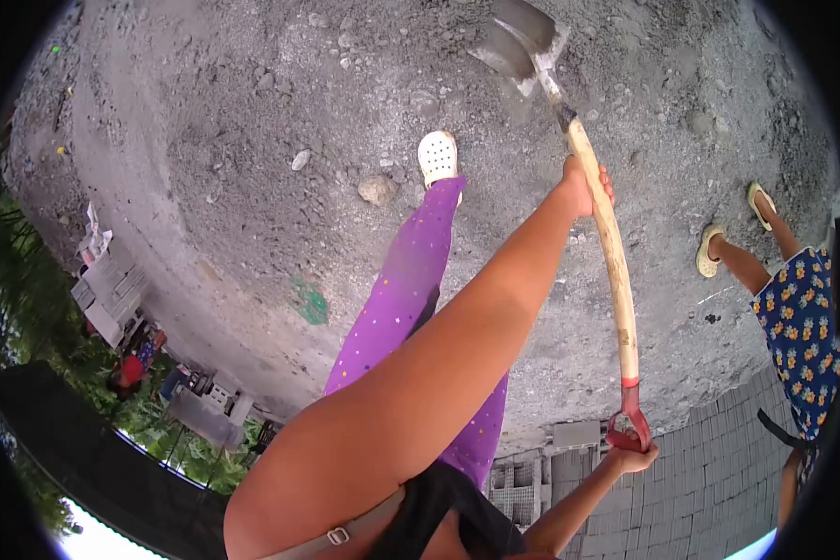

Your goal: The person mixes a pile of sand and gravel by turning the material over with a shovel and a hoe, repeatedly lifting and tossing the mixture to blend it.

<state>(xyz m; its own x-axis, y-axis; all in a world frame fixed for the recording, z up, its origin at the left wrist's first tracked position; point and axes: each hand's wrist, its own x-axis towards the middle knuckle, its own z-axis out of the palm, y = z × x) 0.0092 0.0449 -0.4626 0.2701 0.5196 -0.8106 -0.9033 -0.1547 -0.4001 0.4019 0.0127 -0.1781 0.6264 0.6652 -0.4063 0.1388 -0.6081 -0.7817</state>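
Note:
A shovel with a pale wooden shaft (610,247) runs from the top of the head view down to a red D-shaped handle at the lower right. My left hand (586,187) is wrapped round the upper part of the shaft, below the metal socket. The red handle (633,420) is gripped by my right hand (634,457). The worn steel blade (527,45) overlaps the grey gravelly ground (252,121) at the top. Between my arm and the blade shows my white clog (438,157), under a purple starred trouser leg (406,252).
At the right stands a person in a blue flowered garment (803,313) and cream clogs (709,250). Rows of grey blocks (709,467) lie at the lower right, more blocks (112,289) at the left. A stone (378,190) sits near my foot. Another person in red (133,370) is far left.

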